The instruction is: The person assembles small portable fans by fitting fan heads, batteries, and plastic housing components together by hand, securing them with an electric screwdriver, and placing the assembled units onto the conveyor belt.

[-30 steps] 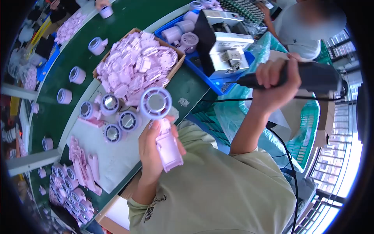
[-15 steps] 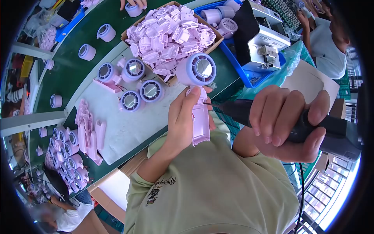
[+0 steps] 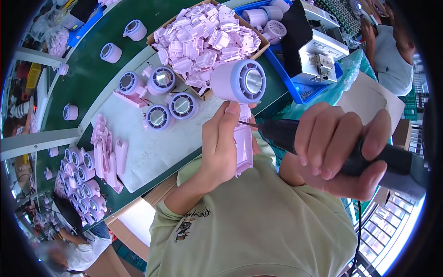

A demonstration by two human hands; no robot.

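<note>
My left hand (image 3: 220,145) is closed around the handle of a pink hair dryer (image 3: 226,82). Its round head points up, showing a ring of vents around a shiny metal disc. The handle (image 3: 243,150) has an open, hollow side turned toward my right hand. In my right hand (image 3: 339,150) is a black corded electric screwdriver (image 3: 281,134), gripped with the fingers wrapped over its body. The thin bit reaches the upper handle beside my left thumb; whether a screw sits there, I cannot make out.
A cardboard box of pink plastic parts (image 3: 198,41) stands ahead. Several dryer heads (image 3: 183,105) and handle shells (image 3: 104,147) lie on the white mat (image 3: 143,161). Right of the box are a blue tray (image 3: 288,85) and a screw-feeder machine (image 3: 318,55). Other people sit nearby.
The dryer head has turned slightly to the right, while the screwdriver bit stays at the handle. Another person's hand at the top left has left the view, along with the dryer head it touched.
</note>
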